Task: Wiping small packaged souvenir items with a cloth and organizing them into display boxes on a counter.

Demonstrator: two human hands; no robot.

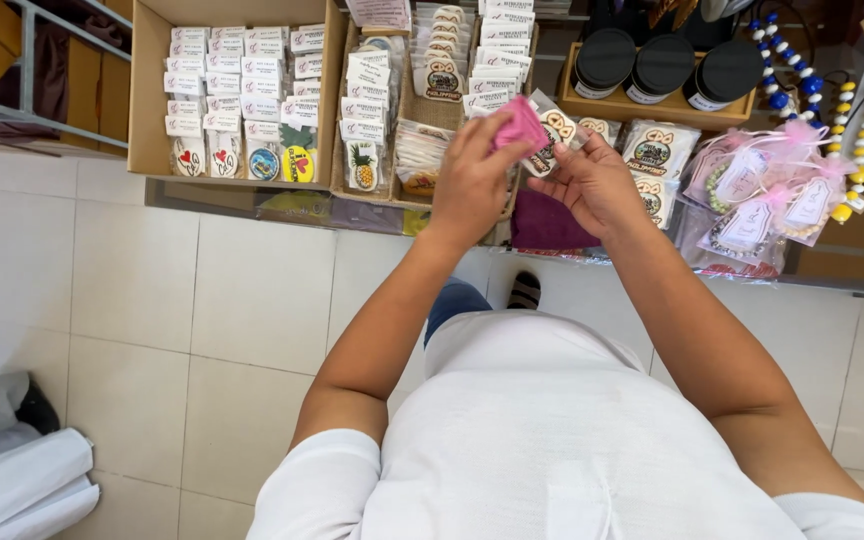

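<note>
**Two hands meet over a display of packaged souvenirs**

The person's left hand (470,185) is raised above the shelf edge with its fingers closed on a small bright pink fabric piece (521,124), which stands out just above the fingertips. The right hand (597,182) sits just beside it, its thumb and fingers pinched on a small clear plastic packet with a round printed sticker inside (552,133). The packet leans against the pink piece, the two touching between both sets of fingertips.

Beyond the left fingers, well apart from them, stands an open brown cardboard box (148,100) filled with rows of small carded stickers and magnets, among them a yellow pineapple-shaped one (297,158). Directly past the fingertips of both hands, a woven basket tray (422,105) holds upright stacks of similar clear packets with white header cards. Under the right hand, near the wrist, lies a dark purple folded cloth (544,224).

To the far side of the right fingers, a shallow wooden tray (652,108) carries three round jars with black lids (664,62). Further out from the right hand lie clear bags tied with pink ribbon, holding beaded bracelets (757,195), and beyond them hangs a string of blue, yellow and green beads (857,150).

Below the hands, white floor tiles (132,300) show, and a striped sock (524,290) peeks out beside a white shirt (552,440).
</note>
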